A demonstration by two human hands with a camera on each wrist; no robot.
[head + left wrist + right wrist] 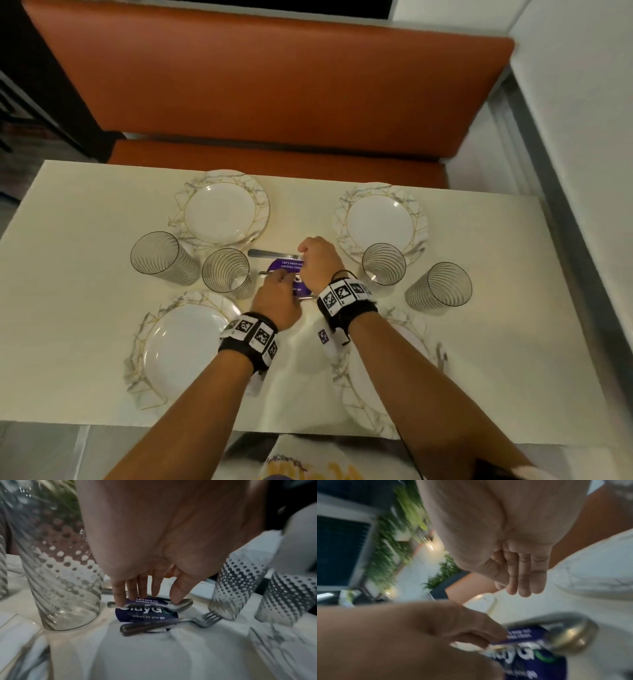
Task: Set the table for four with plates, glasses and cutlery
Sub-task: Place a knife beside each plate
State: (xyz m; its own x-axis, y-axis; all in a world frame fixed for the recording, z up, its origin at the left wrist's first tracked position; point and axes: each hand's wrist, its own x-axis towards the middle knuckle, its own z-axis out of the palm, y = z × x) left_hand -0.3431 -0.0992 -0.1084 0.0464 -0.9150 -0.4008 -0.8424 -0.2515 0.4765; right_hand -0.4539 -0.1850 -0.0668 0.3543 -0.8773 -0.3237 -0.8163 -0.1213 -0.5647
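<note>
On the cream table (85, 212), cutlery lies on a purple sticker (291, 266) in the middle. My left hand (279, 277) reaches down onto a spoon (181, 604): its fingers (120, 599) are on the handle and the thumb is on the bowl, pinching it. A fork (188, 622) lies just nearer me. A knife (270, 254) lies beyond, its end meeting my right hand (305, 257). That hand (513, 588) hovers with its fingers curled against the thumb, and nothing shows plainly inside them.
Four gold-veined plates sit at far left (260, 198), far right (419, 212), near left (150, 329) and near right (356, 404), the last partly under my right arm. Ribbed glasses (161, 257) (226, 270) (383, 265) (442, 286) flank my hands closely. An orange bench (274, 102) backs the table.
</note>
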